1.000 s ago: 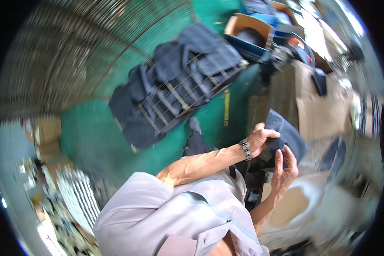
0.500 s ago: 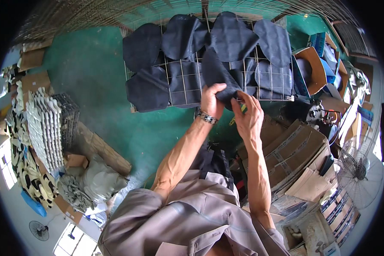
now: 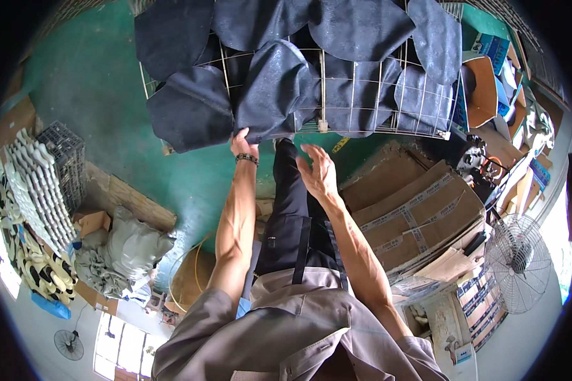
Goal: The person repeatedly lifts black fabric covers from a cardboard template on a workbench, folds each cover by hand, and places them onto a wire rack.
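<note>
A wire rack (image 3: pixel 323 95) in front of me bears several rounded, floppy black sheet pieces, leather-like or rubbery. One creased black sheet (image 3: pixel 270 86) lies over the rack's near side, left of the middle. My left hand (image 3: pixel 245 143), with a bracelet at the wrist, is closed on the bottom edge of that sheet; its fingertips are partly hidden. My right hand (image 3: pixel 320 171) hangs in the air below the rack's near edge, fingers apart and holding nothing. Another black sheet (image 3: pixel 190 108) droops over the rack's left corner.
Flattened cardboard boxes (image 3: pixel 413 216) are stacked at right, with a wire-guarded fan (image 3: pixel 518 261) beyond them. Open cartons (image 3: pixel 480 95) stand right of the rack. At left are a dark wire crate (image 3: pixel 63 155) and pale stacked sheets (image 3: pixel 35 187). The floor (image 3: pixel 108 82) is green.
The sheet both hands held folded now lies spread on the rack. My right hand has let go and drawn back; my left has moved left along its edge. The rack appears nearer.
</note>
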`<state>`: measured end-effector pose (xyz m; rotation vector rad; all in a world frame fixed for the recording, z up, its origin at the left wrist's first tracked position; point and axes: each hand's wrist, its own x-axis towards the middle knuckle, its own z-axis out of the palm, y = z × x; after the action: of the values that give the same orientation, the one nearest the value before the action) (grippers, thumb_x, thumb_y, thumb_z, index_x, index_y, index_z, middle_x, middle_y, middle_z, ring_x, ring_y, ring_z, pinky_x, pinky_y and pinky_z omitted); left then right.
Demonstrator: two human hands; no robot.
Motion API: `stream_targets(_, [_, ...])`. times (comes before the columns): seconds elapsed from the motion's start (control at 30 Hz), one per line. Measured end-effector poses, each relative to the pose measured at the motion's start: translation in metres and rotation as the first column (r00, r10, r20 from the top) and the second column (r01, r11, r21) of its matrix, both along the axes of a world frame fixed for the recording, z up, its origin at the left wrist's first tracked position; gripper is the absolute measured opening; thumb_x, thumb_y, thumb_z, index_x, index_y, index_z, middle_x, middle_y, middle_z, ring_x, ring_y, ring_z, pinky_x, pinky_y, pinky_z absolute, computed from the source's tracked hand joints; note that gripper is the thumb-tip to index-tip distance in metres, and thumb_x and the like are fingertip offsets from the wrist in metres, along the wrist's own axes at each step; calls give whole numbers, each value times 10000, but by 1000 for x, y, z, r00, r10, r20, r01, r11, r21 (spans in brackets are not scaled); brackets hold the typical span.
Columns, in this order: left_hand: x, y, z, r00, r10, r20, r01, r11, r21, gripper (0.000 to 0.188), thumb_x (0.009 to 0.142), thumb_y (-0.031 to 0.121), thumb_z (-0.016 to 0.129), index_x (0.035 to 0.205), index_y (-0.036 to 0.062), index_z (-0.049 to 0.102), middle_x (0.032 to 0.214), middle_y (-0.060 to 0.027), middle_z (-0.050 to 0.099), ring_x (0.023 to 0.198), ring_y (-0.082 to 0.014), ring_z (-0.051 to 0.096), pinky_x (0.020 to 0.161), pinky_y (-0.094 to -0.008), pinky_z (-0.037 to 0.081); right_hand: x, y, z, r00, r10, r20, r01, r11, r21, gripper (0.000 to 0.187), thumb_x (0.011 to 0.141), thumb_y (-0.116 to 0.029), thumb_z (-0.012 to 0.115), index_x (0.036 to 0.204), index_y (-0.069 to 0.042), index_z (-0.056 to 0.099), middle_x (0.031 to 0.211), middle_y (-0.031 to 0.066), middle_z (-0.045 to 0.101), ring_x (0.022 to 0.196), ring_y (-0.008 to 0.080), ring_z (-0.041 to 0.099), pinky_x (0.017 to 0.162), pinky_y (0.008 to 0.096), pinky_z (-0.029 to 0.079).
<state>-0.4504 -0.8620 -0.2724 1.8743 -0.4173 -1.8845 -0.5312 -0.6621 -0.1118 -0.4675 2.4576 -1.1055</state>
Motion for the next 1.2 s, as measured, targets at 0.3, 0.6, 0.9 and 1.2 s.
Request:
stream_targets(0.3, [-8,33,-9,929,-133,344,119,991,63,456,839,68,803,1239,-15,600,1180,-168,671,1000,-274,697,817,-463,643,55,168,26,905,-306,296,164,892,422,342,899,-201,725,1205,-53,689,1123,169,721,903,307,728,816,406,593])
stream_targets(0.6, [21,19,-17,534,-441,721,467,865,183,615,760,179,874,1233,73,495,1228,-178,557,1082,-352,638,837,-468,608,75,159,33,747,-443,495,267,883,387,334,909,-186,706,1196,-15,708,1012,123,768,900,208,739,834,326,567])
stream_targets(0.9, [16,21,-1,-88,-155,984,991,-114,71,212,772,145,698,942,271,711,966,-18,665,987,-314,625,802,-509,459,92,162,44,701,-515,494,380,855,353,348,894,-209,721,1192,-29,711,1059,155,752,857,242,735,800,354,583])
stream_targets(1.2, [32,0,-61,280,-139,950,774,618,-138,180,849,189,590,915,58,695,904,-117,712,911,-332,667,826,-460,528,99,228,60,681,-536,499,403,843,355,383,915,-223,671,1222,5,696,1116,178,757,1033,288,736,922,376,570])
